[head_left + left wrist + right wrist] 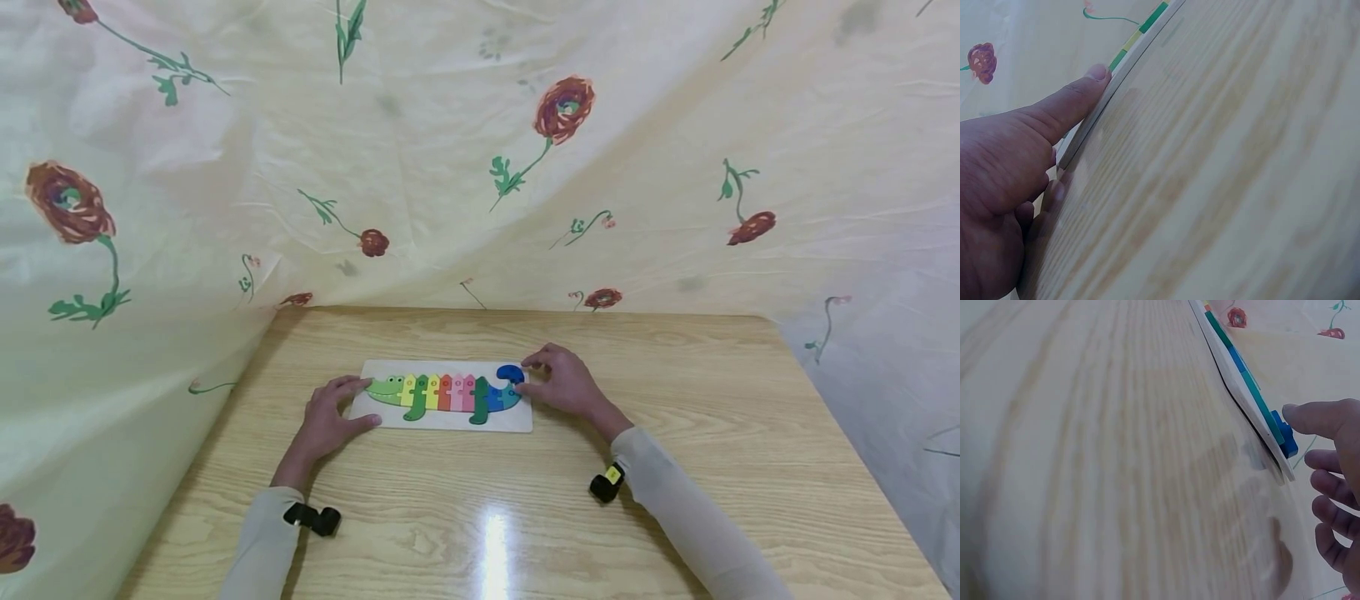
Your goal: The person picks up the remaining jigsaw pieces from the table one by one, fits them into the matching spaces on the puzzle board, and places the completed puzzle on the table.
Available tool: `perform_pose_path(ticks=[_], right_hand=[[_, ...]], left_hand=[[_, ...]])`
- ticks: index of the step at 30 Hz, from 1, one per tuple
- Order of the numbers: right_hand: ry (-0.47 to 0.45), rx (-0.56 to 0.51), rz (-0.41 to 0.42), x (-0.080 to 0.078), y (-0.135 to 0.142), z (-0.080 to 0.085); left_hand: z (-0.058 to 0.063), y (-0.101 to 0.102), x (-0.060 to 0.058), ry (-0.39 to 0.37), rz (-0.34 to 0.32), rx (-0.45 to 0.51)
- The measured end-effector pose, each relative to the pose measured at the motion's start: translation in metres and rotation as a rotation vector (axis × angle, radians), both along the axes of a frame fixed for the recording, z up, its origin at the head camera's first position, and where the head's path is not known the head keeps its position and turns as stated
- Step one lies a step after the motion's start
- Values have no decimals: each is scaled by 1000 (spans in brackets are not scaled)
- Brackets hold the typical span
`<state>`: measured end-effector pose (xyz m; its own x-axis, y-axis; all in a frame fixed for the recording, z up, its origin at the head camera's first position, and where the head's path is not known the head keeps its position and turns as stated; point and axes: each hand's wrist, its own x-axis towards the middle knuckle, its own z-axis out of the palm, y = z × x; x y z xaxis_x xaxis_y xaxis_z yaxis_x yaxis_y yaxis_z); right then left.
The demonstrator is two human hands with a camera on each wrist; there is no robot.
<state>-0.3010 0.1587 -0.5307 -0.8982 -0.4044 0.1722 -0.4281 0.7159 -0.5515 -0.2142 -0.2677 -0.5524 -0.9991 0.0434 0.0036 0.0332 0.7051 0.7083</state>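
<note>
A white puzzle board (442,422) lies on the table, bearing a crocodile of coloured pieces with a green head (386,388) on the left. My left hand (327,421) rests at the board's left end, its thumb extended onto the board and its index fingertip by the crocodile's snout. At the other end, my right hand (564,382) pinches a dark blue puzzle piece (510,372) between thumb and index finger. That blue piece (1289,442) stands a little proud of the board in the right wrist view. The other right fingers are loosely curled beside it.
A light wood-grain table (420,517) spreads around the board. Flower-patterned cloth (450,167) hangs behind it and at both sides. Dark cameras are strapped at the left wrist (313,518) and right wrist (606,483).
</note>
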Motion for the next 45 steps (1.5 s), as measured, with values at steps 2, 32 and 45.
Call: perform_pose_path(ticks=[2, 32, 45], right_hand=[[6, 4, 6, 0, 1, 0], [-46, 63, 71, 2, 1, 0], [-40, 60, 83, 3, 1, 1]], left_hand=[[0, 0, 0, 0, 1, 2], [0, 0, 0, 6, 3, 0], [0, 0, 0, 16, -3, -5]])
